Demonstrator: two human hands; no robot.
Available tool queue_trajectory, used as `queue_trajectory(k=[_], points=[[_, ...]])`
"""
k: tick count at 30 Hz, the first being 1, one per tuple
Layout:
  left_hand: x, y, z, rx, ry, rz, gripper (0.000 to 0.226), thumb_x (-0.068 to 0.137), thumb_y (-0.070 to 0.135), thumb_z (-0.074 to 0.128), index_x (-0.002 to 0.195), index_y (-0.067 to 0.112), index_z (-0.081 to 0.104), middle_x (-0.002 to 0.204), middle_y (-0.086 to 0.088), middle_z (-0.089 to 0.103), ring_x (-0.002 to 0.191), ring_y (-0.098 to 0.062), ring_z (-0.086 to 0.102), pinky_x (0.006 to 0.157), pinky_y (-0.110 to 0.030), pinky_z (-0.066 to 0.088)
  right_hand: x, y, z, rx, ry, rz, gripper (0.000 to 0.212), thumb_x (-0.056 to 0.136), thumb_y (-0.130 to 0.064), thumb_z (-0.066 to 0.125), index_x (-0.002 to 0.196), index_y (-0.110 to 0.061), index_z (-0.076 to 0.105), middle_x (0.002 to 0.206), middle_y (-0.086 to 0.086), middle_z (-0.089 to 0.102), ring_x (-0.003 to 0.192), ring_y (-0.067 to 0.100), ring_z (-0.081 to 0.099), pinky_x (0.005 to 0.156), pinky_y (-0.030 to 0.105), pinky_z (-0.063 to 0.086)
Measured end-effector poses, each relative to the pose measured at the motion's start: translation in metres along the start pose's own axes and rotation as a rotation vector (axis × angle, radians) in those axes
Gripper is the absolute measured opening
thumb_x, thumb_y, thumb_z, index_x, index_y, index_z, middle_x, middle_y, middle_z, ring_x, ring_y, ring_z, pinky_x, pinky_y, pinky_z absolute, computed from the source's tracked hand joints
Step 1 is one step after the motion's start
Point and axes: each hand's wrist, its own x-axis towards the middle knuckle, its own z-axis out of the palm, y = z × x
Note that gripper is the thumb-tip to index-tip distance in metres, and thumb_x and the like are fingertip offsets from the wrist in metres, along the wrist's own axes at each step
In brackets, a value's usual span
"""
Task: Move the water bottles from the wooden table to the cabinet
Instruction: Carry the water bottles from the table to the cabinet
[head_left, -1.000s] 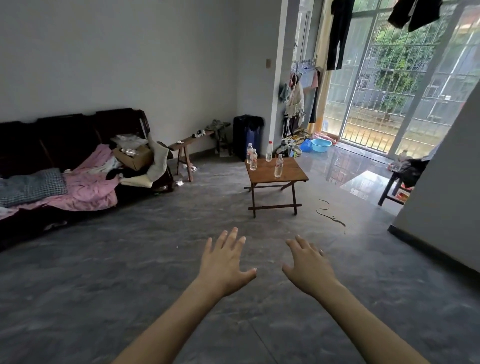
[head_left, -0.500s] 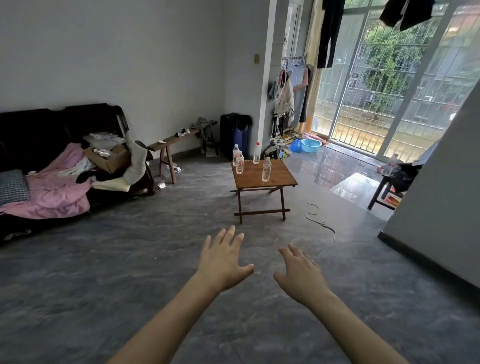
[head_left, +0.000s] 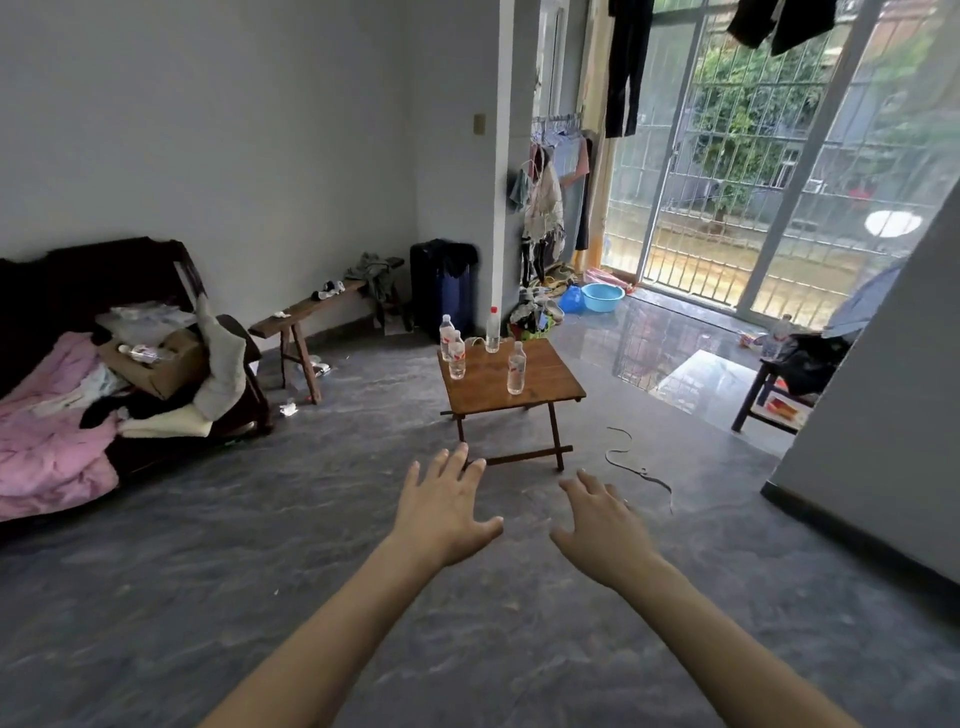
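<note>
Wooden desk nearer and larger than a second ago, both grips still outstretched, left grip and right grip spread, holding nothing, four water bottles upright on desk beyond the fingertips, apart from both.

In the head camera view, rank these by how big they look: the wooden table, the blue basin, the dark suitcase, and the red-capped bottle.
Largest to smallest as they appear:
1. wooden table
2. dark suitcase
3. blue basin
4. red-capped bottle
The table stands nearer the camera, so its lead over the suitcase is partly perspective.
</note>
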Motion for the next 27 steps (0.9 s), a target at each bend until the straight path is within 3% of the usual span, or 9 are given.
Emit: queue_trajectory(k=[6,11,20,27], points=[[0.072,0.009,0.004,0.013,-0.029,0.009,0.086,0.094,0.066,0.048,0.163,0.029,0.015,0.174,0.000,0.004,0.160,-0.022,0.003,0.127,-0.051,0.003,0.069,0.023,-0.011,0.023,0.010,0.006,0.059,0.087,-0.040,0.055,0.142,-0.023,0.040,0.153,0.001,0.035,0.134,0.028,0.040,0.105,0.046,0.039],[0.155,0.024,0.003,0.024,-0.051,0.017,0.086,0.093,0.068,0.048,0.163,0.030,0.016,0.174,0.000,0.005,0.160,-0.022,0.005,0.127,-0.050,0.005,0.144,0.059,-0.029,0.023,-0.014,0.017,0.062,0.089,-0.038,0.055,0.146,-0.020,0.037,0.162,0.008,0.026,0.144,0.032,0.031,0.114,0.050,0.033],[0.329,0.050,-0.030,0.019,-0.025,-0.083,0.085,0.093,0.066,0.051,0.163,0.028,0.018,0.174,-0.001,0.006,0.160,-0.023,0.006,0.127,-0.049,0.005,0.309,0.132,-0.077,0.039,0.022,-0.047,0.063,0.090,-0.040,0.053,0.148,-0.025,0.034,0.161,0.004,0.028,0.144,0.029,0.031,0.113,0.048,0.033],[0.417,0.065,-0.043,0.019,-0.017,-0.127,0.085,0.094,0.065,0.052,0.163,0.027,0.020,0.174,-0.002,0.009,0.160,-0.024,0.008,0.129,-0.049,0.009,0.404,0.167,-0.092,0.059,-0.050,-0.093,0.065,0.092,-0.039,0.052,0.152,-0.022,0.031,0.163,0.006,0.025,0.146,0.031,0.028,0.113,0.049,0.033]])
